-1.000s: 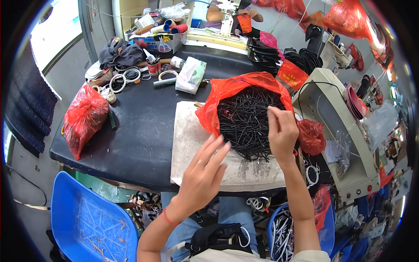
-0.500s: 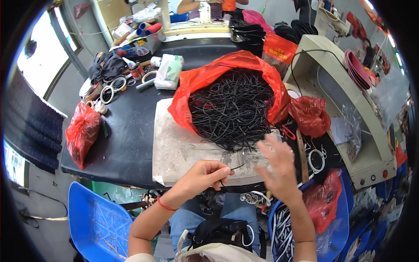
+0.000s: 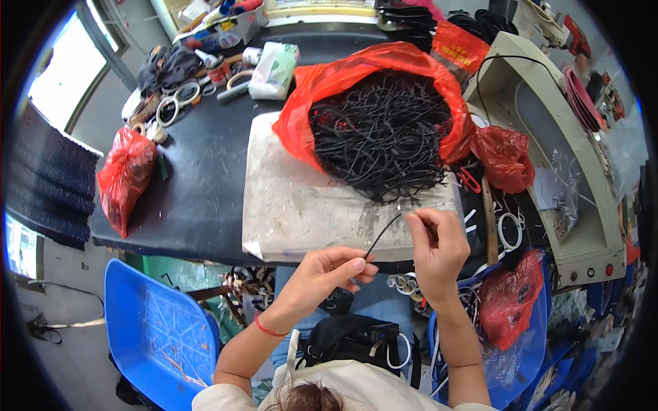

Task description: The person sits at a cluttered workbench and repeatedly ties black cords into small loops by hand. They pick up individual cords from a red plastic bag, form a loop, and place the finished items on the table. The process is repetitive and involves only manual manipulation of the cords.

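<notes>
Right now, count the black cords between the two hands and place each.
1: a black cord runs between the left hand and the right hand, seen against the near part of the pale board. Any others inside the curled fingers would be hidden.

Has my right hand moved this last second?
Yes, your right hand moved from the open red plastic bag toward the front edge of the pale rectangular board.

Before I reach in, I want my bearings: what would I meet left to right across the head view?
Dark curtain, tied red plastic bag, left hand, thin black cord, right hand, crumpled red plastic bag, stacked pink pieces.
</notes>
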